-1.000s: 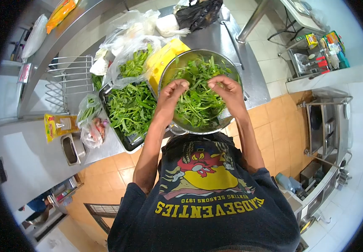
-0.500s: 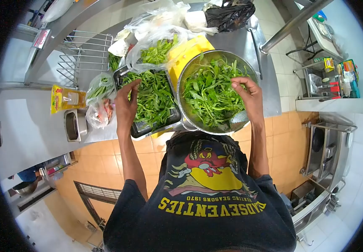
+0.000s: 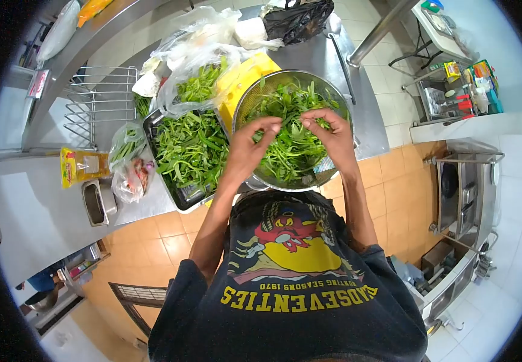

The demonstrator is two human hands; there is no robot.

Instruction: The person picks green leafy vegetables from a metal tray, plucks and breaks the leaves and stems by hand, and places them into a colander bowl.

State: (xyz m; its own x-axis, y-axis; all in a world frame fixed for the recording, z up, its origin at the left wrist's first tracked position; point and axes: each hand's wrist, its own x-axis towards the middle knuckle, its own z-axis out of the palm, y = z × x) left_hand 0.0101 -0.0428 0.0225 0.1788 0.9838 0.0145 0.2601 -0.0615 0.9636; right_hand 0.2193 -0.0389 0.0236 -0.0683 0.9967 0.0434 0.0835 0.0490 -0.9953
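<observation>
Both hands hover over a round mesh strainer (image 3: 250, 96) heaped with leafy greens (image 3: 294, 154). My left hand (image 3: 252, 148) is closed in a pinch above the strainer's left half, with a bit of green at its fingertips. A short gap away, my right hand (image 3: 332, 137) also pinches thumb against fingers; whatever lies between them blends with the leaves behind. To the left, a black tray (image 3: 150, 130) carries more long-stemmed greens (image 3: 191, 145). A clear plastic bag (image 3: 173, 99) with further greens rests over the tray's far end.
A yellow board (image 3: 227, 90) sits between tray and strainer. Black (image 3: 300, 23) and white bags lie at the back of the steel table (image 3: 372, 114). Leftward are a wire rack (image 3: 101, 99), a yellow pouch (image 3: 83, 167), small bags and a metal container (image 3: 95, 202). A post (image 3: 381, 36) rises at right.
My left hand has moved right, from above the tray to above the strainer. My right hand has come inward toward it. The view has shifted, so the table appears further left.
</observation>
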